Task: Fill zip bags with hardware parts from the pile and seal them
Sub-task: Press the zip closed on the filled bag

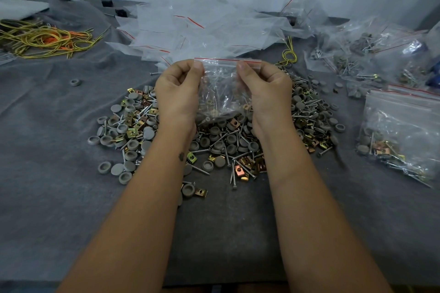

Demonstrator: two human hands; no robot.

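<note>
I pinch the filled zip bag (222,93) upright above the pile (214,140), left hand (177,93) and right hand (267,93) at opposite ends of its level red-lined seal, ready to press it closed.

Clear zip bag (222,93) with red-lined top strip, partly filled with screws and clips, hanging upright between both hands, pinched at its upper corners, just above pile of hardware parts (219,135): grey caps, brass-coloured clips, silver screws spread beneath and around wrists.
</note>
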